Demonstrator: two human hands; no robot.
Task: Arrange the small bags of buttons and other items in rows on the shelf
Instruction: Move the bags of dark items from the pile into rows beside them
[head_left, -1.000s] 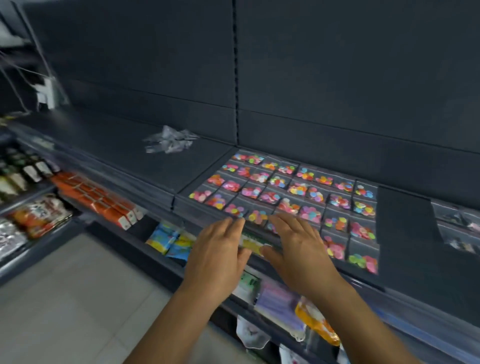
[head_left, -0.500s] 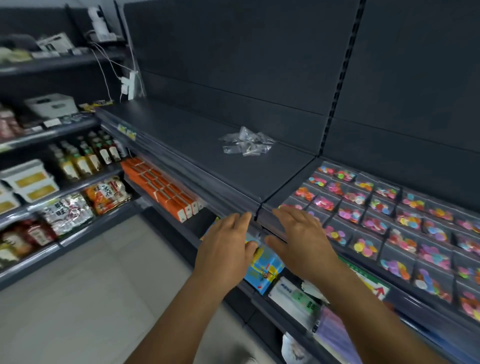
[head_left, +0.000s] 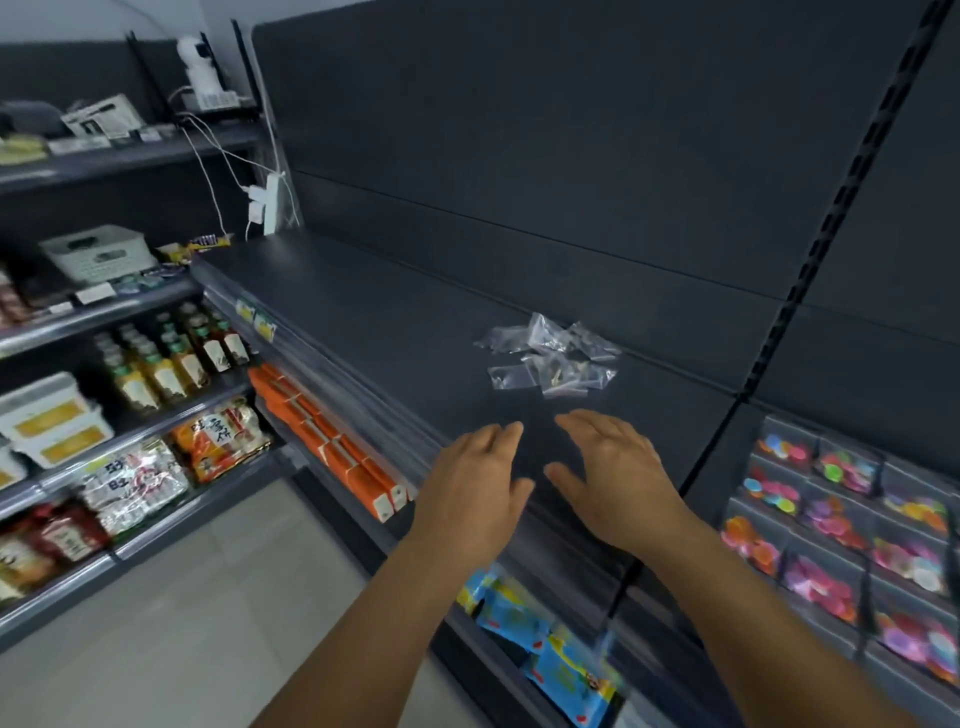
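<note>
A loose heap of small clear bags (head_left: 550, 361) lies on the dark shelf (head_left: 374, 332), toward its back. My left hand (head_left: 472, 483) and my right hand (head_left: 618, 478) hover side by side over the shelf's front part, just short of the heap, fingers straight and holding nothing. On the neighbouring shelf section at the right, bags of coloured buttons (head_left: 841, 525) lie in neat rows.
A slotted upright post (head_left: 810, 249) divides the two shelf sections. Below the front edge sit orange boxes (head_left: 332, 441) and blue packets (head_left: 540, 639). Shelves at the left hold bottles (head_left: 166, 358), tubs and snack packs. A power strip (head_left: 267, 208) hangs at the shelf's far left end.
The view has swung left, away from the button rows. Both hands have moved left with it, from the rows' front edge to the shelf in front of the clear-bag heap.
</note>
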